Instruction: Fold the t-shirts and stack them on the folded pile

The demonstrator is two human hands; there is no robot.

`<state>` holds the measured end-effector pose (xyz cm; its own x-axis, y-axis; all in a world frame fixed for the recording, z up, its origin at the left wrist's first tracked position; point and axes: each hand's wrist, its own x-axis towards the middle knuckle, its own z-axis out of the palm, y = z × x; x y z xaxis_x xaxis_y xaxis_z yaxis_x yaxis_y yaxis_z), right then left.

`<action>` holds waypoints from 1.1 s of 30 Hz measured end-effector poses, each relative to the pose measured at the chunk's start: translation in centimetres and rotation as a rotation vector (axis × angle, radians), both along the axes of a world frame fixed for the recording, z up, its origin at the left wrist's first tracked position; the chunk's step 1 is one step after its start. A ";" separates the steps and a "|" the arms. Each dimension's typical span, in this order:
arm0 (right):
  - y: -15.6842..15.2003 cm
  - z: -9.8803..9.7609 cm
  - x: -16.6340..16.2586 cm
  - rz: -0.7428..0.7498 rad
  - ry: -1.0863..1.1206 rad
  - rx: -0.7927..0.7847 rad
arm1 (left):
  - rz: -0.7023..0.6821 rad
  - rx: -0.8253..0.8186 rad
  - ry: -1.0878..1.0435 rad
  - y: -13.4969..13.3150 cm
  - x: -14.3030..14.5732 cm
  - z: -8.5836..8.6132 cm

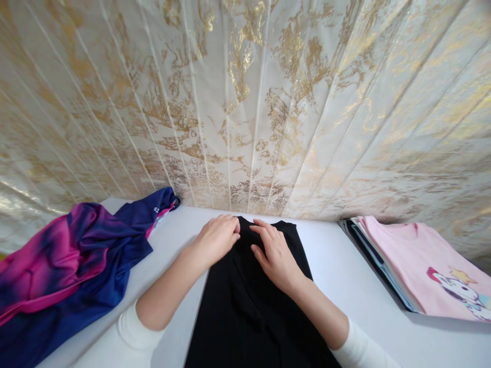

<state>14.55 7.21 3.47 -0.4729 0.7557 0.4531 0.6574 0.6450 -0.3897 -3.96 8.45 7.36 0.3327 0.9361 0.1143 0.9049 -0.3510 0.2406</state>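
Observation:
A black garment point(245, 312) lies lengthwise on the table, its far edge close to the wall and a few wrinkles down its middle. Which kind of garment it is, I cannot tell. At its far left corner is my left hand point(218, 236), with fingers curled and closed on the cloth edge. My right hand point(274, 254) rests over the upper right part of the same cloth, fingers apart and slightly bent, the thumb pointing toward my left hand.
On the left, a crumpled navy and pink garment point(88, 255) spreads over the white table point(330, 271). A stack of folded clothes stands at the right, topped by a pink shirt point(406, 250) with a cartoon print. Behind the table rises a gold-patterned wall covering point(245, 128).

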 end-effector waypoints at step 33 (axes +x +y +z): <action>-7.9 -0.8 -0.1 0.102 -0.234 -0.103 | -0.076 0.014 -0.429 -10.7 0.6 -5.2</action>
